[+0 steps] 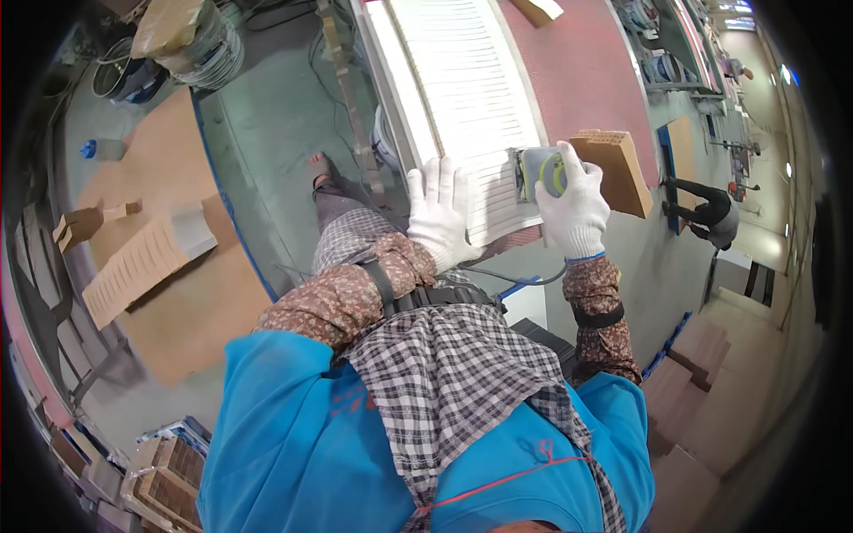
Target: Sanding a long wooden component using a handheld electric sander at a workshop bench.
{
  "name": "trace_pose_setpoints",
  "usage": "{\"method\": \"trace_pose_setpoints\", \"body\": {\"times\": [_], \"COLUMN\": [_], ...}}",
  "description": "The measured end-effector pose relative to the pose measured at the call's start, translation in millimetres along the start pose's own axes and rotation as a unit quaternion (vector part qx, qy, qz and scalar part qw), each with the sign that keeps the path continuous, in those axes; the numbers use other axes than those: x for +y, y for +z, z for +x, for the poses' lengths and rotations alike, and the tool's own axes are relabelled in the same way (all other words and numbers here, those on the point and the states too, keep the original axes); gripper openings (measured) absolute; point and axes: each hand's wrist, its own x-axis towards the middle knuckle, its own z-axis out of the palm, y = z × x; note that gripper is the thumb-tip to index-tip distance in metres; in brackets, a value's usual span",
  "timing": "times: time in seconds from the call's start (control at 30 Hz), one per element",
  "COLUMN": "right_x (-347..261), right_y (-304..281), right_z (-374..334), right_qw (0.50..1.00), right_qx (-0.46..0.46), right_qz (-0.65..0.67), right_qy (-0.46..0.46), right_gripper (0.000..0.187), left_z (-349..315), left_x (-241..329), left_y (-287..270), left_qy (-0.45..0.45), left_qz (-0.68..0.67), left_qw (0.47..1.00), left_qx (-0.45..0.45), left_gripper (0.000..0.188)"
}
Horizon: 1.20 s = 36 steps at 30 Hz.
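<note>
A long white board with fine crosswise grooves lies on a worktable covered in reddish mesh. My left hand, in a white knit glove, rests flat at the board's near left corner, fingers pointing away from me. In the other white glove, my right hand grips a grey and yellow-green power sander from its right side. The sander sits over the board's near right edge; its underside is hidden. A dark cord loops below my right wrist. Just right of that hand is a piece of brown cardboard.
To the left, a low brown surface holds a curved slatted piece and a blue-capped bottle. Buckets stand at the far left. Another person bends over at the right. Stacked boards lie lower right.
</note>
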Motion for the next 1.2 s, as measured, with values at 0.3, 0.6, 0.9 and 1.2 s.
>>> {"method": "trace_pose_setpoints", "body": {"times": [0.3,0.6,0.9,1.2], "right_x": [18,5,2,-3], "right_y": [-1,12,24,21], "right_z": [21,37,73,84], "right_qw": [0.994,0.993,0.985,0.997], "right_qx": [-0.061,-0.078,-0.060,-0.066], "right_qz": [0.075,0.042,0.088,-0.027], "right_qy": [-0.045,-0.079,-0.137,-0.036], "right_gripper": [0.069,0.071,0.067,0.069], "left_z": [30,12,10,1], "left_x": [14,0,-9,2], "left_y": [-47,47,66,46], "left_qy": [-0.034,-0.025,-0.025,-0.096], "left_qz": [-0.040,0.036,0.072,0.174], "left_qw": [0.984,0.996,0.993,0.979], "left_qx": [-0.171,0.081,0.091,0.049], "left_gripper": [0.126,0.151,0.152,0.063]}}
